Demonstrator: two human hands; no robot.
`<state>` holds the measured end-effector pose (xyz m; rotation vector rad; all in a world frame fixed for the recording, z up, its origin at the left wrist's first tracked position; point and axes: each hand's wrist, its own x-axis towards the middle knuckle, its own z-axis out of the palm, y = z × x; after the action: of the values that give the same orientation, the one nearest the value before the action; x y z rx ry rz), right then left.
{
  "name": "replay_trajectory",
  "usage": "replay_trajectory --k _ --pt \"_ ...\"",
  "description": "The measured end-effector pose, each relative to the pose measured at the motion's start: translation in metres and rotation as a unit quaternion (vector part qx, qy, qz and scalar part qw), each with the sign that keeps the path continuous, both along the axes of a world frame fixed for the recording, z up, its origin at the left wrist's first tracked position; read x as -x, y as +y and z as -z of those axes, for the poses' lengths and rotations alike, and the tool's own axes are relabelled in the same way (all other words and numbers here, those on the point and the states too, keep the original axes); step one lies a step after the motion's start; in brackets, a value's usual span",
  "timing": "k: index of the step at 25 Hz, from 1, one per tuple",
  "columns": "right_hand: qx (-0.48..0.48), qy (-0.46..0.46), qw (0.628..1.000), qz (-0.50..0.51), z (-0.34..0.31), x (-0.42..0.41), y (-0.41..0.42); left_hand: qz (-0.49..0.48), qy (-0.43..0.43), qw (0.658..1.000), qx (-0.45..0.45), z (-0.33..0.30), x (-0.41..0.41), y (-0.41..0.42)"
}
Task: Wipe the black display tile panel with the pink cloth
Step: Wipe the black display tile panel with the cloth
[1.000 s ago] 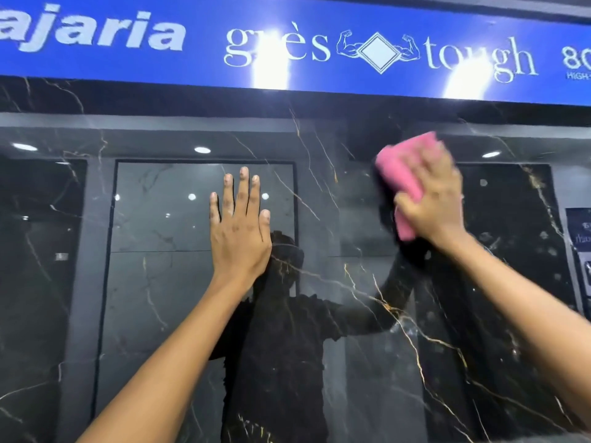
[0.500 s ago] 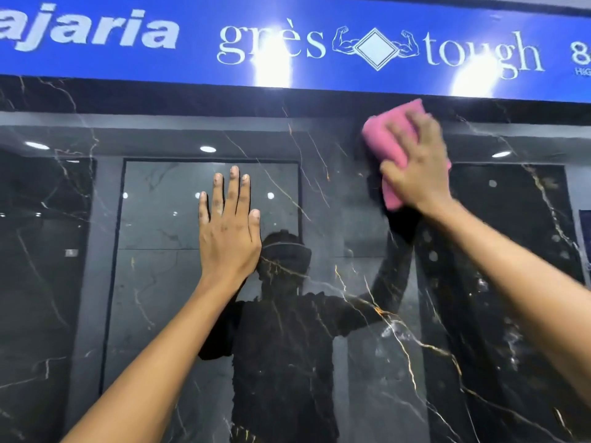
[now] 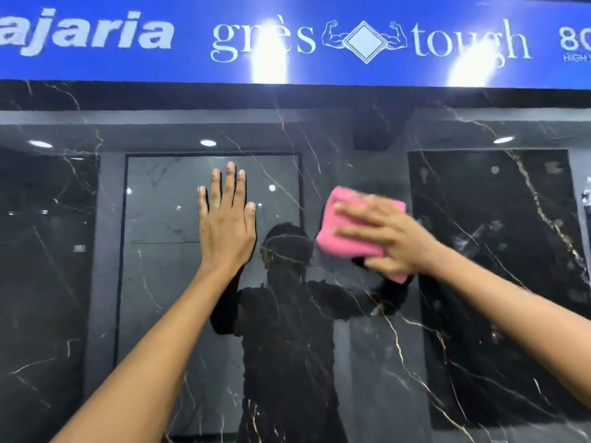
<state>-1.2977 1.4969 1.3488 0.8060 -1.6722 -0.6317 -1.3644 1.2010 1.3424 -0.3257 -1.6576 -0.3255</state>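
Swept down and leftward from just under the blue sign [image 3: 287, 43] since half a second earlier: pink cloth [image 3: 348, 231], now at mid-height on the black display tile panel [image 3: 367, 362], just right of the flat left hand [image 3: 225, 230]. Pressed flat against the glossy black surface, folded into a thick pad, its edges smeared by motion. Spread across it, the right hand [image 3: 388, 239]: grip neither closed nor wide, fingers [image 3: 355, 233] splayed over the pad's front and thumb low near its bottom corner, pinning the cloth to the panel rather than clutching it. Planted beside it on the same panel, the left hand, fully open, palm flat, holding nothing, apparently bracing.

Judged roughly mid-task. Upper strip below the sign apparently covered already; central band being worked at this moment. Faint pale spots and smudges visible on the dark area to the right [image 3: 495, 225], plus the whole lower stretch of the panel below the forearms, seemingly left to do. Hard to tell clean from dirty, though, given the heavy reflections: ceiling lights, other tile displays, and a dark mirrored figure between the arms. Gold veining throughout, part of the tile and not dirt.
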Motion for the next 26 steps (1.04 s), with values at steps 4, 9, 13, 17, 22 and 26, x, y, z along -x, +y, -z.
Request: replay_trajectory --k 4,9,13,17,22,26 --pt "0.351 0.06 0.934 -0.035 -0.043 -0.008 0.017 0.019 -0.02 1.0 -0.011 0.011 -0.005 0.003" --pt "0.034 -0.053 0.998 -0.009 0.111 -0.003 -0.029 0.066 -0.038 0.997 -0.014 0.115 -0.027 0.03" --pt "-0.026 -0.049 0.998 0.042 0.179 -0.016 0.015 0.04 -0.062 0.997 0.002 0.168 -0.021 0.036" --pt "0.333 0.052 0.941 0.014 0.068 -0.016 0.031 0.016 -0.057 0.998 -0.003 0.167 -0.017 0.039" --pt "0.139 -0.02 0.989 -0.038 0.152 0.005 -0.036 0.013 -0.051 0.999 -0.006 0.17 -0.015 0.038" --pt "-0.141 -0.094 0.984 0.044 0.254 -0.01 0.001 0.005 -0.058 0.998 -0.007 0.17 -0.017 0.04"
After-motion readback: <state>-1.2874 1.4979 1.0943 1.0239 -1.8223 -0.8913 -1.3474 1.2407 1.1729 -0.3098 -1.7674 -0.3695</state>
